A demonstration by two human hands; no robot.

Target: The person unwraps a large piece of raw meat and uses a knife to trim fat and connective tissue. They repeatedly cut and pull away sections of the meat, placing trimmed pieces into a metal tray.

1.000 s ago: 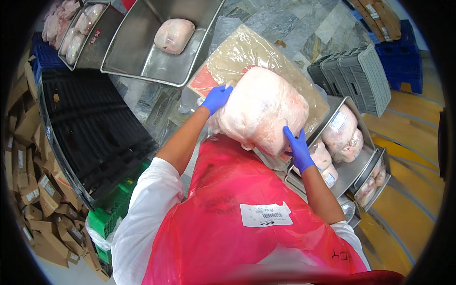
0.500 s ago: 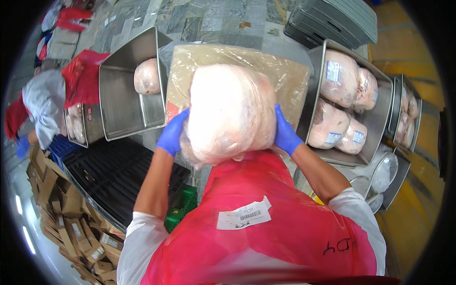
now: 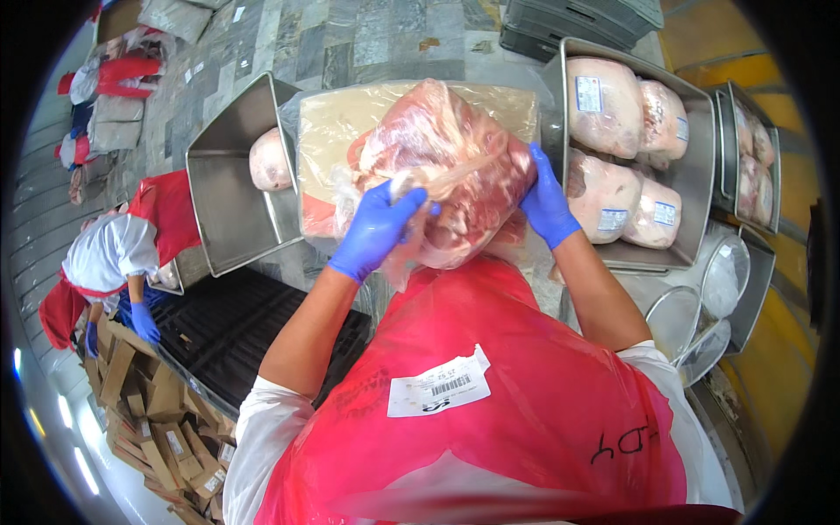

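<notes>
A metal tub [image 3: 219, 206] holding one wrapped piece [image 3: 271, 161] stands at left. Beside it lies a plastic-covered carton [image 3: 329, 131]. My left hand [image 3: 378, 227] pinches clear plastic [image 3: 401, 260] between thumb and fingers, against the red meat [image 3: 451, 157], which is before me above the carton. My right hand [image 3: 549, 203] touches its right side; I cannot tell whether all those fingers press together. Rightmost, another tub [image 3: 699, 166] holds labelled pieces [image 3: 602, 118].

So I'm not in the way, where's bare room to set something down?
Tiled floor beyond the cardboard, between the left bin and grey crates; bare metal beside that bin's lone meat piece. Crowded: the four-piece right bin, and the cardboard under the held meat.
</notes>
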